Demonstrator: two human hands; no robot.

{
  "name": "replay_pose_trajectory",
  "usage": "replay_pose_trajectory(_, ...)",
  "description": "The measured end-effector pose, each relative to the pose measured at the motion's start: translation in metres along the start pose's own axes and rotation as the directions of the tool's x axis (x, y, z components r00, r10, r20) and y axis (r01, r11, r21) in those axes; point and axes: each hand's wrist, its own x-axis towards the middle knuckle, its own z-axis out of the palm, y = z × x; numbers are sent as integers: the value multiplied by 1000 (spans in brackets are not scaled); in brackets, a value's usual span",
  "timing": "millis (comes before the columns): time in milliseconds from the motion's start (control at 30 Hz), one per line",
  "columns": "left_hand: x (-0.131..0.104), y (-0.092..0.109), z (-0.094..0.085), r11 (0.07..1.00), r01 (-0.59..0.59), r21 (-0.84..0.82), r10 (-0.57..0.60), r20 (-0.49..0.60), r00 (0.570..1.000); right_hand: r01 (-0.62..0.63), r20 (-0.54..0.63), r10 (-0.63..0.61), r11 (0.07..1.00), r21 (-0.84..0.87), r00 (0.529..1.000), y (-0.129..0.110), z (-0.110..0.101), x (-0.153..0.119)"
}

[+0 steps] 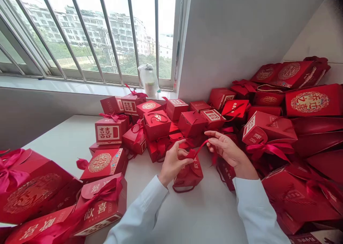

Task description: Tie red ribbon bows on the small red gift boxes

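Note:
In the head view a small red gift box (190, 175) stands on the white table between my hands, its cord handle hanging at the near side. My left hand (175, 160) is at the box's top left, thumb and fingers closed on the red ribbon at its top. From there the ribbon (199, 149) runs up and right to my right hand (223, 148), which pinches it between thumb and a finger, the other fingers stretched out. Part of the box top is hidden behind my left hand.
Many red boxes (157, 125) are piled behind the hands, with larger ones (313, 100) stacked at the right and others (34, 186) at the left. A plastic-wrapped cup (150, 83) stands on the sill of the barred window. The white table (66, 129) shows between the piles.

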Motion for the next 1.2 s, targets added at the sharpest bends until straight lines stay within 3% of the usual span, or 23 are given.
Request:
replay_pose_trajectory(133,-1,1,3,992,-65,104,55,103,993,13,17,-13,1000,-3,1000,1,19,20)
replay_pose_trajectory(267,-4,-1,9,982,-45,183,35,57,998,64,137,-62,998,-11,989,-12,55,22)
replay_pose_trajectory(367,-6,-1,11,977,-58,203,59,1,998,125,232,-117,992,-18,966,-16,66,5)
replay_pose_trajectory(500,-8,2,9,959,-119,256,124,-2,992,130,187,-134,991,35,973,-4,56,-30)
replay_pose_trajectory(633,-10,4,10,932,-121,342,127,5,992,34,179,-34,999,2,983,18,32,-61)
replay_pose_trajectory(833,-9,1,14,954,-90,285,97,-12,995,-71,120,94,980,-188,988,44,10,-65)
replay_pose_trajectory(1000,-10,4,15,932,-73,356,84,-17,996,56,24,-52,820,-570,998,37,18,-49)
replay_pose_trajectory(1200,-11,4,14,921,-54,386,61,-6,998,169,38,-218,627,-760,975,3,29,-34)
